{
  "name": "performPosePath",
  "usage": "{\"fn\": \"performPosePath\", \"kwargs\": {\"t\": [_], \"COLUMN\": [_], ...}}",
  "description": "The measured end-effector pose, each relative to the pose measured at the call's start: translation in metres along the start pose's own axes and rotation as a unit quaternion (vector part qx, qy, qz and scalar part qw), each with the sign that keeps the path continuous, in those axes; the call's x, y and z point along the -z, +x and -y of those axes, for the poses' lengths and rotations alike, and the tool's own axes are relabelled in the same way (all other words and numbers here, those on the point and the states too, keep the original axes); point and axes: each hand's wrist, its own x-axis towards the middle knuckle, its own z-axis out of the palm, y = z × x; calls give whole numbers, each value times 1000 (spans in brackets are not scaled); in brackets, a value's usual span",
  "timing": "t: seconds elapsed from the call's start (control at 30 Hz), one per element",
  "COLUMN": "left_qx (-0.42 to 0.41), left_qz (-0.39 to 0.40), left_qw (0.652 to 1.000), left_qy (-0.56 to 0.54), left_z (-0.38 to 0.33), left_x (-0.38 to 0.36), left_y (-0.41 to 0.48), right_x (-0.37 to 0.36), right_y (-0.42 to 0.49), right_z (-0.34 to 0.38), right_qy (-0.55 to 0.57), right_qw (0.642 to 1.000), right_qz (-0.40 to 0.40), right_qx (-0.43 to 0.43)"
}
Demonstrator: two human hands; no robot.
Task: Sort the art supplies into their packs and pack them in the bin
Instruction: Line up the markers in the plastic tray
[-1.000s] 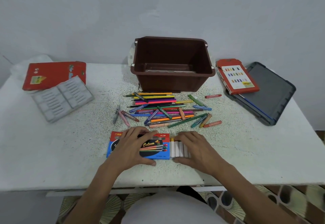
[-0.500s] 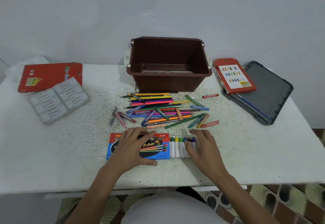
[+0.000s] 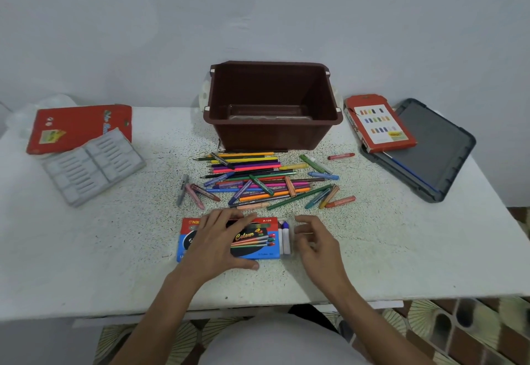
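Head view: a blue-and-red cardboard marker pack (image 3: 258,250) lies flat near the front edge of the white speckled table (image 3: 401,250). The left hand (image 3: 220,241) lies on top of it, fingers spread over the far edge and thumb along the near edge. A narrow strip of white tubes with coloured caps (image 3: 285,238) sticks out of the pack's right end. The right hand (image 3: 318,245) is just beside that end, fingers loosely bent and holding nothing; motion blur hides whether the fingertips touch the tubes.

Behind the pack, a loose pile of coloured pencils and crayons (image 3: 258,181) lies in front of the brown plastic bin (image 3: 272,138), which stands upright at the back. To the left, a flat red box (image 3: 80,126) sits partly under a grey moulded plastic tray (image 3: 91,164). To the right, a red box with a colour chart (image 3: 378,123) rests on a dark grey lid (image 3: 430,149).
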Motion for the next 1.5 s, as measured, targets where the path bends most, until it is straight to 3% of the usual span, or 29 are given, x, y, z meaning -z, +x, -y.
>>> {"fn": "performPosePath", "kwargs": {"t": [0.43, 0.57, 1.0, 1.37, 1.5], "left_qx": [-4, -4, -7, -4, -7], "left_qz": [-19, -26, -20, -26, -33], "left_qw": [1000, 1000, 999, 996, 995], "left_qy": [-7, -17, -30, -84, -97], "left_z": [-2, -2, 0, -2, -5], "left_x": [-1, 0, 1, 8, 8], "left_y": [0, 0, -3, -6, -8], "right_x": [-14, -13, -11, 0, 4], "right_y": [1, 7, 27, 29, 29], "right_z": [2, -5, 3, -1, 1], "right_qy": [78, 29, -95, -4, 33], "right_qw": [995, 999, 991, 987, 983], "right_qz": [62, 41, 96, 162, 170], "right_qx": [7, -12, 5, -10, -56]}}
